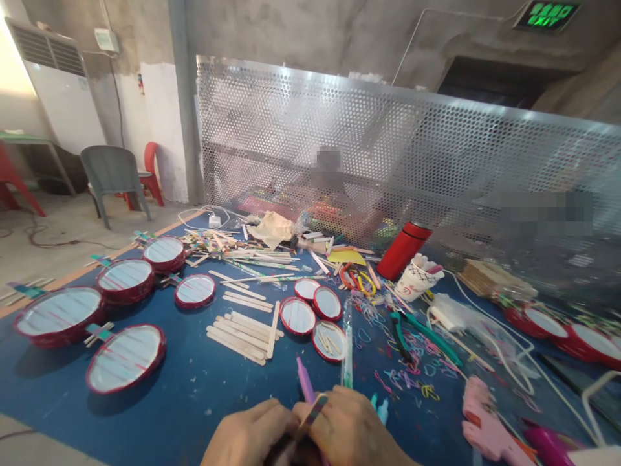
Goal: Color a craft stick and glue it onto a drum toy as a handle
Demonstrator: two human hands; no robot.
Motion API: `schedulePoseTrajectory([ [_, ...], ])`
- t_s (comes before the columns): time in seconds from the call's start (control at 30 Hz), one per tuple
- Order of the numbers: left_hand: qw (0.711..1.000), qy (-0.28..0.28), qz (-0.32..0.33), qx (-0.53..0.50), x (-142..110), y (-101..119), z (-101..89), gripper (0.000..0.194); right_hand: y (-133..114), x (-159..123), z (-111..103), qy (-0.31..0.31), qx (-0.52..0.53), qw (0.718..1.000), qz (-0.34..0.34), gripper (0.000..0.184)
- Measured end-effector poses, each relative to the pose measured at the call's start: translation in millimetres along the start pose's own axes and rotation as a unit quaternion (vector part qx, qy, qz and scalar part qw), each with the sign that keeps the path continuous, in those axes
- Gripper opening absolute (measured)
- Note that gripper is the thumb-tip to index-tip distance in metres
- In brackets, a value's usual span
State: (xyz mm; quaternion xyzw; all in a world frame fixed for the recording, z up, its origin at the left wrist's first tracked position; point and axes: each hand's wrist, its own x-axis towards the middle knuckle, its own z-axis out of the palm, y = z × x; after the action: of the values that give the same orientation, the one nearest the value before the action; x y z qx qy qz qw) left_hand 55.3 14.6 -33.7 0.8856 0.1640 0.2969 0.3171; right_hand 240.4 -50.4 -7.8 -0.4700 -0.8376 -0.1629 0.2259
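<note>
Both hands are at the near edge of the table, fingers curled in; the left hand point(252, 427) and the right hand point(356, 427) close on a thin stick point(315, 411) with a coloured end, which tilts up between them. The fingers hide its lower end, and a dark shape below is too blurred to tell.

A purple pen point(305, 380) pokes out just beyond the right hand, partly covered by it. A clear strip point(348, 343) runs away from that hand, with light-blue pens point(381, 409) beside it. Farther forward are flat wooden sticks point(237, 340) and four small red-rimmed discs point(297, 315), one bearing short sticks.

Larger red-rimmed drums point(127, 362) fill the left side. To the right, scattered rubber bands point(395, 378), green-handled pliers point(434, 340) and a pink glue gun point(490, 421) crowd the table point(194, 395). Behind them, a red bottle point(403, 251) leans beside a paper cup point(412, 282), before a metal screen point(388, 142) along the back.
</note>
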Motion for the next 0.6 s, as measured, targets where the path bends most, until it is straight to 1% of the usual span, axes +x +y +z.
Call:
schedulePoseTrajectory([
  [0.1,1.0,-0.005,0.001,0.01,0.2,0.9,-0.4,0.018,-0.3,1.0,-1.1,-0.01,-0.002,1.0,-0.003,0.028],
  [0.3,1.0,-0.02,-0.01,0.016,0.1,1.6,-1.7,0.018,-1.3,5.1,-6.3,0.003,-0.002,1.0,-0.008,0.031],
  [0.43,1.0,-0.024,-0.004,0.015,2.6,6.0,-7.5,0.019,-2.8,5.6,-8.4,-0.011,0.021,1.0,0.01,0.036],
  [0.53,1.0,-0.03,-0.001,-0.005,4.1,9.3,-11.6,0.014,-3.5,5.6,-8.0,-0.013,0.027,0.999,0.011,0.037],
  [0.6,0.999,-0.035,-0.002,-0.007,4.3,10.4,-12.4,0.012,-3.5,5.4,-5.6,0.007,0.019,1.0,0.001,0.039],
])
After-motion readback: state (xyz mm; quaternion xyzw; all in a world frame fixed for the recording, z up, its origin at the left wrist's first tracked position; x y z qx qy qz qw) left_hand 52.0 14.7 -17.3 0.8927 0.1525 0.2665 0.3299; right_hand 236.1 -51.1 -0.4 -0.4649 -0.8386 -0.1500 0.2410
